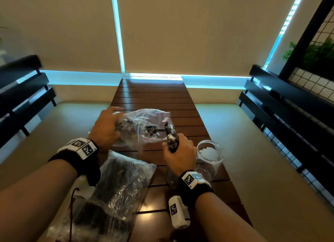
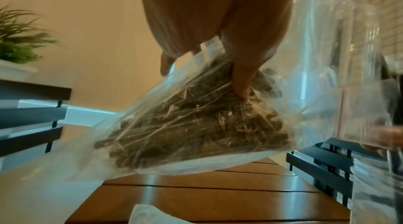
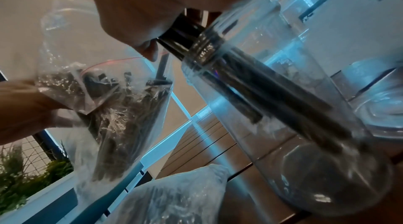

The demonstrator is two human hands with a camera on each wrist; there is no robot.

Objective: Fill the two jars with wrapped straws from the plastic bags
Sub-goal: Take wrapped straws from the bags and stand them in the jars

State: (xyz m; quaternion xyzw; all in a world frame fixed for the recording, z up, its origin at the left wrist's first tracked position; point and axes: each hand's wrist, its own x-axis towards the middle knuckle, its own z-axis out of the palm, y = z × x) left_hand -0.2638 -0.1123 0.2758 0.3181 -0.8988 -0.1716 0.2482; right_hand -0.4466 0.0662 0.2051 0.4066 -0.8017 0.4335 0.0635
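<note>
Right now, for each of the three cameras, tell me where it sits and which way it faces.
Head: on the head, looking down the slatted table; both forearms, left hand, right hand.
Left wrist: under the left hand, facing the held bag.
Right wrist: under the right hand, facing the straw bundle entering a jar.
All three share the held bag.

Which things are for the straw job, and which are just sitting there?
For the job: held bag, straw bundle, near jar, far jar, second bag, both hands.
Just there: table, benches, plant.
</note>
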